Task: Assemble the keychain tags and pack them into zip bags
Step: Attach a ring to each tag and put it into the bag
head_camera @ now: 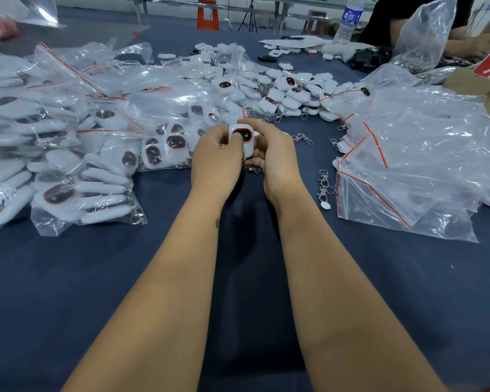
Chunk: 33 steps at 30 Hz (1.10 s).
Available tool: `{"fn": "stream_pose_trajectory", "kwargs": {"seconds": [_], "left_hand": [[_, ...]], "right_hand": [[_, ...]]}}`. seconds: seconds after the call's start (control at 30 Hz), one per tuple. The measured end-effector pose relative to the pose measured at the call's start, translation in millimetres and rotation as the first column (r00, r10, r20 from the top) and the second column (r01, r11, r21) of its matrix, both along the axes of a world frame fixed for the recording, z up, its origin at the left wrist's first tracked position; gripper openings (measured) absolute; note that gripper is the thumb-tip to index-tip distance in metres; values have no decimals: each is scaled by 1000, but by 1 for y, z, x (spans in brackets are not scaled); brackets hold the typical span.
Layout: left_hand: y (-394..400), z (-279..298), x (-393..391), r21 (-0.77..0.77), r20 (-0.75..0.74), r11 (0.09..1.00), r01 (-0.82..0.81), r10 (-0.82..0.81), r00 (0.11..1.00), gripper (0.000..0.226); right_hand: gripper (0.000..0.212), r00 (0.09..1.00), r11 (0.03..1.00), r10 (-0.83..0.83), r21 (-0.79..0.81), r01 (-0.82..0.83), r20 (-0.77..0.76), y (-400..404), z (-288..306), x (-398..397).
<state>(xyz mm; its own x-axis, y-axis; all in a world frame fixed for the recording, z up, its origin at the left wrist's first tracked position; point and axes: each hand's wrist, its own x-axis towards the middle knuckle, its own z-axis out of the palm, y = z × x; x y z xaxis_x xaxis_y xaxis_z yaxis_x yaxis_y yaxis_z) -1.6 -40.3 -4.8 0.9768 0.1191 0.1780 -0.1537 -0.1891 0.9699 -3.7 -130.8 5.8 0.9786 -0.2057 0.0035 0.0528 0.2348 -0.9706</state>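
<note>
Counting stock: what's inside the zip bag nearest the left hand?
The zip bag holds white keychain tags with dark, red-rimmed ovals; several faces show. Tags underneath are covered, so no full count.

Two hands were in view — the left hand (214, 161) and the right hand (272, 154) — with one white keychain tag (242, 140) between them. One water bottle (348, 19) stood at the far side of the bench (238, 278), and one orange stool (208, 14) beyond it. Filled zip bags (77, 142) lay in a heap too many to count; likewise the loose tags (289, 91) and the empty zip bags (416, 154). About five loose metal clasps (324, 183) lay scattered — some half hidden.
</note>
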Motion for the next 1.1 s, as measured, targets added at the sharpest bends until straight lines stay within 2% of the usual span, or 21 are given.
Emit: {"fn": "stream_pose_trajectory", "kwargs": {"seconds": [0.23, 0.37, 0.67, 0.77, 0.9, 1.03, 1.1], "left_hand": [[0, 1, -1, -2, -26, 1000, -15, 15, 1000, 27], [-1, 2, -4, -88, -58, 996, 8, -13, 998, 26], [2, 3, -5, -122, -58, 992, 29, -37, 998, 23], [2, 1, -5, -89, -26, 996, 7, -9, 1000, 30], [1, 1, -4, -151, -2, 986, -76, 77, 997, 34], [1, 3, -2, -104, -41, 991, -89, 85, 996, 27], [0, 4, -2, -101, -43, 992, -76, 72, 996, 21]], "right_hand": [[22, 1000, 1000, 5, 2, -5, 30, 0, -3, 2], [30, 999, 1000, -4, -23, 5, 54, 0, -5, 2], [14, 997, 986, -73, -150, 78, 39, 0, -6, 0], [14, 990, 990, -127, -51, 131, 66, 0, -4, 1], [15, 977, 940, -208, 286, 184, 53, -6, -1, 4], [21, 984, 822, -148, 566, 65, 102, -11, 3, 2], [23, 987, 783, -89, 621, -14, 135, -11, 4, 1]]}}
